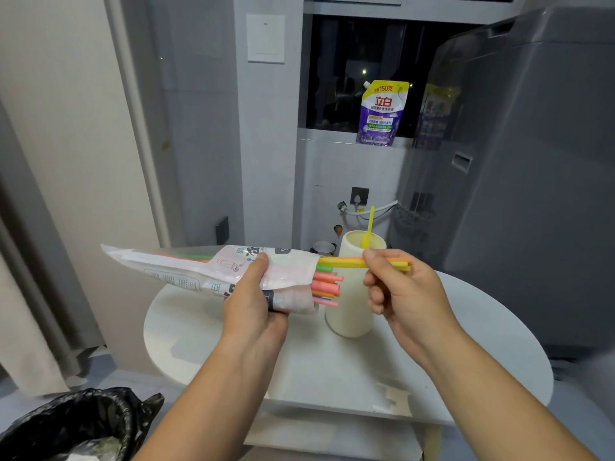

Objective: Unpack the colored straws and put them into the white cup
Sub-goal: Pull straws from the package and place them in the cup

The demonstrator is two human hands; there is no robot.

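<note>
My left hand (254,304) grips a printed plastic straw packet (199,272) held roughly level above the round table. Pink, orange and green straws (327,286) poke out of its open right end. My right hand (396,287) pinches a few yellow and orange straws (346,262) that stick partway out of the packet, just in front of the cup's rim. The tall white cup (349,314) stands on the table behind the straws, with one yellow straw (369,227) standing in it.
The round white table (332,361) carries the cup. A bin lined with a black bag (76,424) sits at the lower left. A grey washing machine (532,178) stands to the right, and a purple detergent pouch (381,113) rests on the window ledge.
</note>
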